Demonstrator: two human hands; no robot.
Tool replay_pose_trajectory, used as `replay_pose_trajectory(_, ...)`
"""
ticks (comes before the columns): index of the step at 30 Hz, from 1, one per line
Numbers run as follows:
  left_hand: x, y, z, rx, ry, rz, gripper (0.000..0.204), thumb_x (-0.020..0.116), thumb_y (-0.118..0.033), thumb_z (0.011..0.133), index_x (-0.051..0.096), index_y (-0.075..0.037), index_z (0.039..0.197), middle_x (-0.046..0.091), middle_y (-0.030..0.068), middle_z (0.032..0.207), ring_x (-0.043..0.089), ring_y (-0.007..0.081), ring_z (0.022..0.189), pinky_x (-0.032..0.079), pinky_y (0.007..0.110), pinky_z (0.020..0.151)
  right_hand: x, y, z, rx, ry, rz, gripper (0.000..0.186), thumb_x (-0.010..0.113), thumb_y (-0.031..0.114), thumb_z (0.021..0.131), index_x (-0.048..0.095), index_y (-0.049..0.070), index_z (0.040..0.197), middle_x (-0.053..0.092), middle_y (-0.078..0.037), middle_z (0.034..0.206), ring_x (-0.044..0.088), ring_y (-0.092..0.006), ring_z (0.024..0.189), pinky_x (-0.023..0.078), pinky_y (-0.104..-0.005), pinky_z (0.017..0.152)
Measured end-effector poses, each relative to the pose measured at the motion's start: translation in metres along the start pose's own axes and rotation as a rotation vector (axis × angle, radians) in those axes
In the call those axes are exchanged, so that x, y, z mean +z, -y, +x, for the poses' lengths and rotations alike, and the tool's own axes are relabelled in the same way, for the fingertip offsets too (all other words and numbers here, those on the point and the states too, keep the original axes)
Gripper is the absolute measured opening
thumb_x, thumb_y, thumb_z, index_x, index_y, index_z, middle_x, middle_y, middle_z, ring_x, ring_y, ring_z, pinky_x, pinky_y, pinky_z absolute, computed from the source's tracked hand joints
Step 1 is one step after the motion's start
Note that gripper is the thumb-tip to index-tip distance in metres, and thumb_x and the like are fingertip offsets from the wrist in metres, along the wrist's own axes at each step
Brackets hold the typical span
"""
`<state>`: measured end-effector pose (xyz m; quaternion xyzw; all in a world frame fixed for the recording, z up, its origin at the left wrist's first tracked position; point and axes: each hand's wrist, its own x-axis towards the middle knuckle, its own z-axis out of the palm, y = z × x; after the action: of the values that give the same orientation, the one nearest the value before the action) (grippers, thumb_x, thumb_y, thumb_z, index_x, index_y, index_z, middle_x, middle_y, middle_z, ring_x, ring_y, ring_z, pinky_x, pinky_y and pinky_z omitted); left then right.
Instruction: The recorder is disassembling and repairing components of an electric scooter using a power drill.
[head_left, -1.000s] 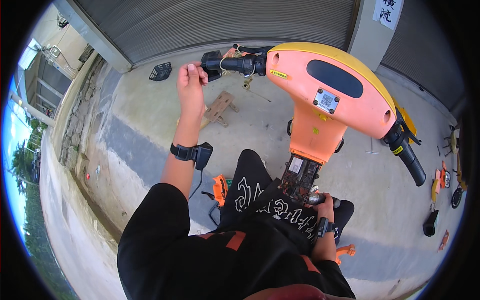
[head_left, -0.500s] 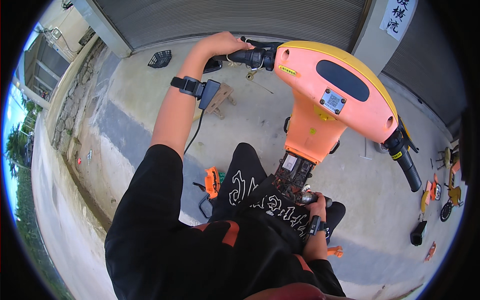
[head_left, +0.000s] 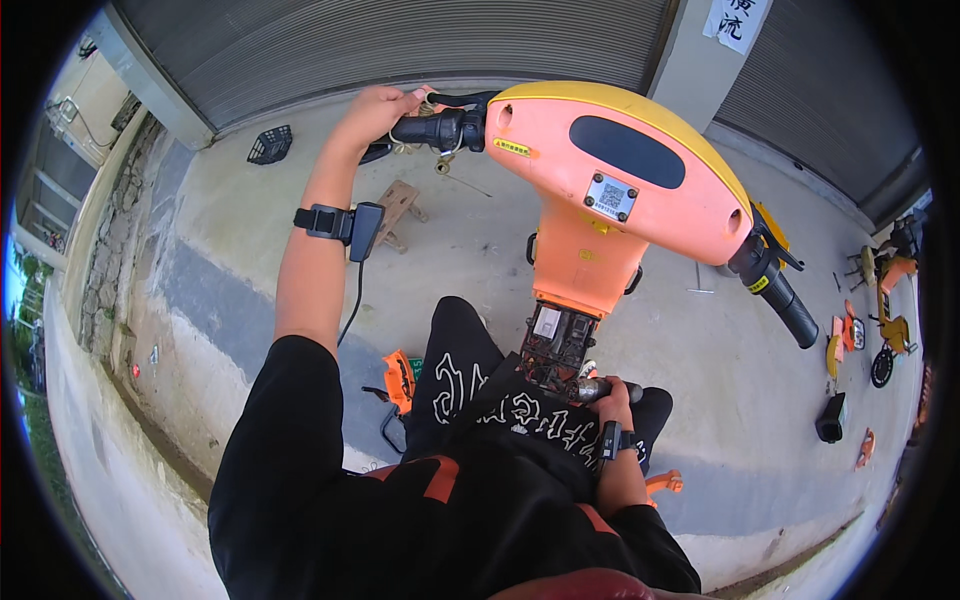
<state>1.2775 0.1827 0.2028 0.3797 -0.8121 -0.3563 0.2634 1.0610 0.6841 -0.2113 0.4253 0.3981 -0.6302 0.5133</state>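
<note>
My left hand is closed at the left end of the scooter's handlebar, beside the black grip, brake lever and loose pale cord; what its fingers hold is hard to make out. The pink scooter front has a yellow top and dark oval panel. Below it an exposed black compartment with wiring and components sits between my legs. My right hand is wrapped round a metallic cylinder at the compartment's lower right. The right grip is untouched.
A wooden stool and black basket stand on the concrete floor. An orange part lies by my left leg. Assorted scooter parts lie at the right. Roller shutters close off the far side.
My left hand went from a raised pinch left of the grip to over the handlebar, then slightly back and down. The right hand stays on the cylinder. The whole view shifted a little.
</note>
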Motion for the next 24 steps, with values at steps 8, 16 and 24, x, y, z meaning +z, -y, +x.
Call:
replay_pose_trajectory(8,0.023,0.115,-0.024,-0.354,-0.801,-0.666,0.032,0.059,-0.028,0.090,0.064,-0.001,0.074,0.054,-0.0003,0.067,0.048,0.0107,0.063,0.039,0.030,0.061,0.030,-0.005,-0.017,-0.036,-0.059,-0.054,0.013,0.056,0.020,0.085,0.059,0.008,0.087,0.065,-0.009,0.092,0.060,-0.0314,0.087,0.045,-0.0458,0.092)
replay_pose_trajectory(16,0.096,0.074,-0.030,0.054,-0.127,-0.251,0.034,0.072,-0.029,0.078,0.068,-0.005,0.100,0.064,0.0051,0.085,0.055,0.0145,0.073,0.044,0.029,0.065,0.032,-0.037,-0.105,-0.893,-0.051,-1.462,0.063,0.073,-0.003,0.064,0.050,-0.002,0.123,0.064,-0.012,0.103,0.061,-0.0215,0.096,0.047,-0.0297,0.087)
replay_pose_trajectory(24,0.094,0.086,-0.010,-0.003,-0.429,-0.160,0.024,0.062,-0.024,0.086,0.069,-0.001,0.086,0.068,0.0119,0.077,0.066,0.0247,0.079,0.049,0.035,0.074,0.010,-0.023,-0.049,-0.533,0.058,-0.789,0.064,0.075,-0.005,0.065,0.049,0.000,0.124,0.062,-0.011,0.105,0.059,-0.0182,0.097,0.048,-0.0290,0.085)
